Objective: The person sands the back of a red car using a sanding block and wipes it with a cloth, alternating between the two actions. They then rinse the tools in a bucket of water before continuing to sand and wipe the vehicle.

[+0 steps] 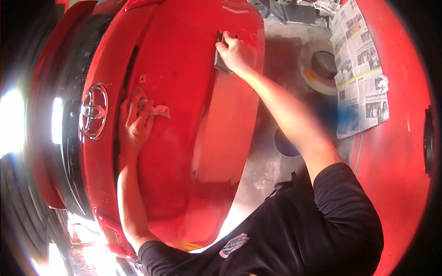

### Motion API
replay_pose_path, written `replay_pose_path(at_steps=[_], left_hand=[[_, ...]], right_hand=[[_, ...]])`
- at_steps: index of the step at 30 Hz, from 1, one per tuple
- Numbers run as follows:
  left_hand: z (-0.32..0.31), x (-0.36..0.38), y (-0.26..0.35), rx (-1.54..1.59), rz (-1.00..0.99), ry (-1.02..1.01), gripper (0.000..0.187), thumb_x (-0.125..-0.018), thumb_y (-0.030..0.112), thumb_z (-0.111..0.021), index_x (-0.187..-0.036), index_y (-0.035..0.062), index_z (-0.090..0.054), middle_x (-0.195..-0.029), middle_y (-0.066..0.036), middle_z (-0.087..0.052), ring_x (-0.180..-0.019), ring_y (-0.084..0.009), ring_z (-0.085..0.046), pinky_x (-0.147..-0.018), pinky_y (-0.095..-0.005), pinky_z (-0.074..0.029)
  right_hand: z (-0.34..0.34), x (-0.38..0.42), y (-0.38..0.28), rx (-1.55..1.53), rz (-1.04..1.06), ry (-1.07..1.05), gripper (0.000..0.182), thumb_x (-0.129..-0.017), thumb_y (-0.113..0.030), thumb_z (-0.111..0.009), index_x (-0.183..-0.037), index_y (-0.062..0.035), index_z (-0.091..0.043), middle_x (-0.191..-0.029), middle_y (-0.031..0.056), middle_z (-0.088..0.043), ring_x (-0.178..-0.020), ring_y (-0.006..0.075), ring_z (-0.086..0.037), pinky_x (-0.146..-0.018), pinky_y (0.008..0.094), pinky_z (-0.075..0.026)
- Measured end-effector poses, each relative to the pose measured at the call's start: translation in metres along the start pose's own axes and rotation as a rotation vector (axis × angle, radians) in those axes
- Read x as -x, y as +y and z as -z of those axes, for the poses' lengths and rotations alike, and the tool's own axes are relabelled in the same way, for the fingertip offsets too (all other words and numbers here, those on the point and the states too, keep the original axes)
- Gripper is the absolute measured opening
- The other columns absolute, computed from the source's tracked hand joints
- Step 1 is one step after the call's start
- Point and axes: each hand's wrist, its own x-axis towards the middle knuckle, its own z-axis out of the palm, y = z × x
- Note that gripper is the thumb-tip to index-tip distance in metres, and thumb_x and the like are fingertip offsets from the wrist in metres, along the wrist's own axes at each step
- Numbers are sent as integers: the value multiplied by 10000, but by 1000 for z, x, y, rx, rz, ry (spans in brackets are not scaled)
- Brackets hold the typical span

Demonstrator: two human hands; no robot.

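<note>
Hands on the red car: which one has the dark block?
The right hand, by the pale pinkish strip, grips the dark block. The left hand, nearer the silver badge, has a crumpled pale scrap at its fingers.

Red car panel (170,152), a dark block (223,66) and seemingly a crumpled cloth (161,111) against it.
</note>
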Motion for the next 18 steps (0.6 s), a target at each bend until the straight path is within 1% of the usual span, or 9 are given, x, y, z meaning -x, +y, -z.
replay_pose_path(at_steps=[2,4,6,8,9,12,14,16,18], left_hand=[[0,-3,-1,-83,-40,25,402,-800,-3,-837,-1192,72,-783,-1501,-146,-625,-1313,-415,-624,-1032,-503,-597],[-3,-3,-3,-59,-50,41,412,-794,-6,-839,-1194,72,-783,-1501,-148,-625,-1313,-418,-623,-1033,-502,-596],[-3,-3,-5,-48,-56,50,421,-787,-8,-840,-1196,73,-783,-1501,-149,-624,-1313,-422,-622,-1035,-501,-595],[-2,-5,-2,-71,-61,64,434,-769,-17,-839,-1193,66,-786,-1501,-151,-624,-1315,-422,-622,-1038,-500,-593],[-3,-7,0,-69,-64,66,434,-769,-17,-839,-1193,66,-786,-1501,-151,-624,-1315,-422,-622,-1038,-500,-593],[3,-6,4,-55,-26,25,443,-758,-20,-837,-1189,68,-788,-1497,-147,-626,-1317,-417,-624,-1045,-498,-593],[0,-6,2,-78,-53,39,438,-762,-23,-834,-1188,63,-787,-1494,-147,-627,-1319,-409,-624,-1049,-500,-590],[-4,-5,0,-67,-41,47,437,-762,-22,-834,-1189,62,-786,-1495,-145,-627,-1321,-406,-622,-1050,-501,-589],[-1,-3,-3,-70,-31,44,437,-763,-20,-834,-1190,60,-785,-1495,-143,-627,-1324,-402,-621,-1052,-503,-588]], right_hand=[[-113,3,109,-531,168,211,529,-985,-215,-755,-1444,25,-650,-1150,268,-756,-1090,397,-757,-914,464,-592],[-12,107,62,-172,332,242,533,-969,-152,-778,-1433,74,-645,-1339,298,-701,-1286,374,-689,-1033,461,-549],[-9,108,71,-20,386,261,555,-999,-159,-748,-1496,48,-613,-1193,209,-776,-1075,151,-692,-932,358,-562],[-74,39,86,-545,263,215,505,-974,-167,-757,-1411,71,-667,-1170,267,-766,-983,148,-701,-848,347,-575],[-63,3,62,-482,93,106,370,-978,-225,-709,-1225,50,-688,-1071,275,-755,-999,393,-768,-826,506,-589],[-18,-6,23,-41,51,113,445,-992,-396,-678,-1271,-52,-719,-871,242,-726,-848,418,-755,-705,549,-562],[-76,21,101,-262,221,231,545,-1002,-377,-685,-1433,-44,-680,-1092,275,-762,-1059,411,-769,-870,524,-602],[-9,107,76,-111,184,60,656,-1016,-326,-685,-1570,5,-560,-1524,327,-592,-1437,406,-597,-1203,464,-469],[-31,91,83,-238,295,167,645,-997,-321,-701,-1545,0,-590,-1404,313,-679,-1324,426,-669,-1108,496,-536]])
